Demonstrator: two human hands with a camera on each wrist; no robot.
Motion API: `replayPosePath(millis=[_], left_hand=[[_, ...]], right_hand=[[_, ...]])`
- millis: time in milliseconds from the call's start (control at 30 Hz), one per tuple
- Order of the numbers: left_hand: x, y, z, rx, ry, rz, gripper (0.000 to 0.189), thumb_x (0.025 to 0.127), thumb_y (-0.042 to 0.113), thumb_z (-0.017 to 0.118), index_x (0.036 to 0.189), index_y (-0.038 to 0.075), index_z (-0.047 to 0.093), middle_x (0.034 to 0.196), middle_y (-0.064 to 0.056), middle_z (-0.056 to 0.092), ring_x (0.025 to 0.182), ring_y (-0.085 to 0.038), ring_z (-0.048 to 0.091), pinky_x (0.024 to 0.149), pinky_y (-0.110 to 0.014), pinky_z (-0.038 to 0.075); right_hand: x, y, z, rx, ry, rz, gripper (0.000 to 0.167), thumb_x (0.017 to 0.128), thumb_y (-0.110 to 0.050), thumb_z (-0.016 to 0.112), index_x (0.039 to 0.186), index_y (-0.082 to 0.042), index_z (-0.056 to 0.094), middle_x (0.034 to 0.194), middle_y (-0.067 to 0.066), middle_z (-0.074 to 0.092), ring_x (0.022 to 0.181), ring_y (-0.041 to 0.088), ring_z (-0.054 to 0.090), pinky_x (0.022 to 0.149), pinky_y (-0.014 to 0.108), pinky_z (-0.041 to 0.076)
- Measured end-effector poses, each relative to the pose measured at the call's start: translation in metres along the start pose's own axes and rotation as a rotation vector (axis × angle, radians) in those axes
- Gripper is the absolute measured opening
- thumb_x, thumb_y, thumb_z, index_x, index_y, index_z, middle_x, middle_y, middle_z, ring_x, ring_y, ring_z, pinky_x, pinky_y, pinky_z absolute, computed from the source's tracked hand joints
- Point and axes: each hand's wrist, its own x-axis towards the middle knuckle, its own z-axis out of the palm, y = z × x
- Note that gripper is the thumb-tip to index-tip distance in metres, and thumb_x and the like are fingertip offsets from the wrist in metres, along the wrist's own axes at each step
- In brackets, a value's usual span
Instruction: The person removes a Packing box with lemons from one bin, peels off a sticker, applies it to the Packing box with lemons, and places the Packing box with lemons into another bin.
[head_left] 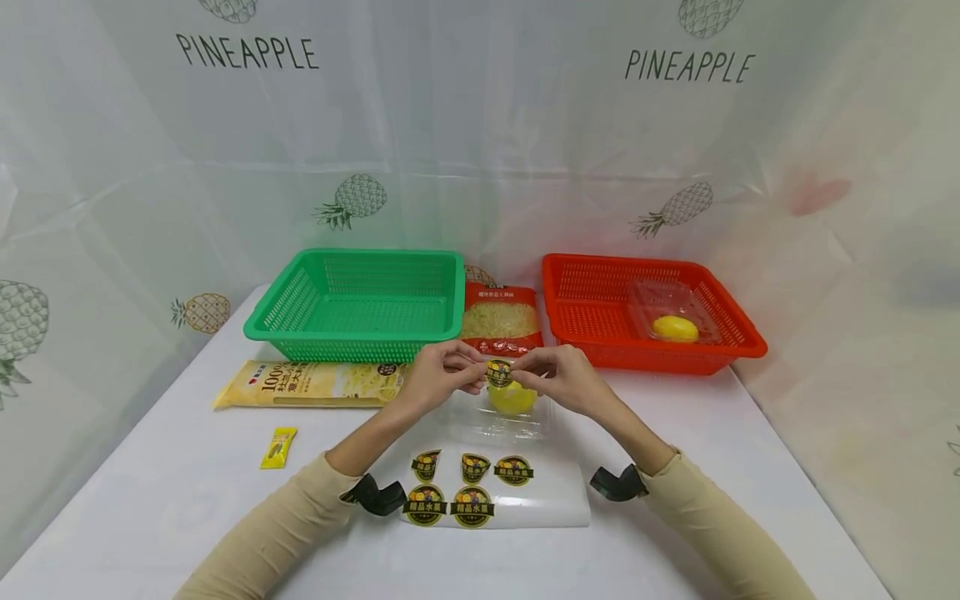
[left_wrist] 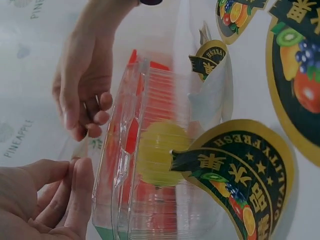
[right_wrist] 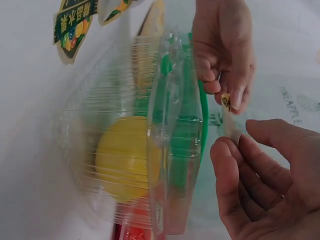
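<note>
A round black-and-gold fruit sticker is held up between my two hands. My left hand pinches its left edge and my right hand its right edge. In the right wrist view the sticker appears nearly edge-on between the fingertips. Just below and behind it is a clear plastic clamshell box, its lid down. Inside the box sits a yellow fruit, likely a lemon. Both wrist views show the box standing close to the fingers.
A sticker sheet with several stickers lies in front. Behind stand a green basket and a red basket containing a clear box with a yellow fruit. Pasta bags, yellow and red, and a small yellow packet lie about.
</note>
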Motion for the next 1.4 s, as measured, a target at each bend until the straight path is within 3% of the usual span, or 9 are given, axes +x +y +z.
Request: replayPosePath(millis=[100,167,267,400,500,767,1067,1400], left_hand=[[0.002,-0.001,0.000,0.016,-0.022,-0.021,0.023,0.091,0.011,0.070,0.110,-0.001,0.066,0.091,-0.021,0.074,0.074,-0.027,0.074,0.073,-0.045,0.060],[0.002,-0.001,-0.001,0.074,-0.039,-0.028,0.024,0.091,0.012,0.070,0.112,0.002,0.067,0.091,-0.022,0.074,0.072,-0.028,0.074,0.073,-0.049,0.059],[0.004,0.000,-0.001,0.267,-0.061,0.009,0.024,0.092,0.017,0.069,0.113,0.007,0.071,0.089,-0.018,0.075,0.069,-0.027,0.071,0.068,-0.045,0.060],[0.008,0.003,0.000,0.552,-0.060,0.102,0.024,0.092,0.022,0.069,0.112,0.011,0.074,0.082,-0.007,0.076,0.065,-0.016,0.065,0.060,-0.027,0.053],[0.011,0.005,0.002,0.650,-0.060,0.121,0.024,0.091,0.023,0.069,0.110,0.011,0.076,0.080,-0.001,0.076,0.063,-0.008,0.060,0.055,-0.021,0.045],[0.015,0.003,0.003,0.677,-0.065,0.102,0.020,0.089,0.020,0.070,0.105,0.011,0.078,0.078,-0.001,0.076,0.047,-0.006,0.047,0.042,-0.018,0.029],[0.019,-0.002,0.001,0.685,-0.065,0.107,0.019,0.089,0.019,0.070,0.103,0.011,0.078,0.076,0.001,0.074,0.049,-0.006,0.045,0.044,-0.018,0.029],[0.020,-0.003,0.002,0.696,-0.067,0.101,0.018,0.089,0.019,0.069,0.102,0.011,0.079,0.075,0.002,0.073,0.050,-0.007,0.047,0.045,-0.019,0.030]], right_hand=[[0.001,0.003,0.002,0.035,-0.009,0.027,0.014,0.088,-0.023,0.074,0.098,-0.014,0.077,0.089,0.002,0.076,0.075,0.017,0.070,0.068,0.022,0.057],[0.002,0.006,0.005,0.065,-0.018,0.053,0.014,0.088,-0.023,0.074,0.098,-0.013,0.077,0.089,0.003,0.076,0.075,0.024,0.071,0.066,0.023,0.057],[0.003,0.009,0.008,0.101,-0.029,0.079,0.014,0.089,-0.021,0.074,0.099,-0.011,0.077,0.089,0.006,0.076,0.075,0.032,0.071,0.064,0.029,0.059],[0.005,0.012,0.011,0.115,-0.025,0.086,0.017,0.088,-0.019,0.074,0.102,-0.010,0.077,0.089,0.008,0.076,0.071,0.030,0.071,0.064,0.040,0.060],[0.006,0.012,0.013,0.104,-0.027,0.101,0.017,0.088,-0.019,0.074,0.102,-0.010,0.077,0.088,0.007,0.076,0.068,0.024,0.070,0.065,0.043,0.060],[0.006,0.012,0.013,0.073,-0.053,0.130,0.016,0.088,-0.020,0.074,0.102,-0.011,0.077,0.092,0.006,0.077,0.071,0.017,0.069,0.067,0.037,0.060],[0.008,0.013,0.013,0.090,-0.054,0.132,0.017,0.087,-0.019,0.075,0.101,-0.010,0.078,0.089,0.007,0.077,0.068,0.022,0.069,0.067,0.048,0.059],[0.011,0.015,0.014,0.072,-0.067,0.158,0.017,0.087,-0.021,0.075,0.101,-0.011,0.078,0.087,0.005,0.077,0.066,0.021,0.068,0.067,0.051,0.058]])
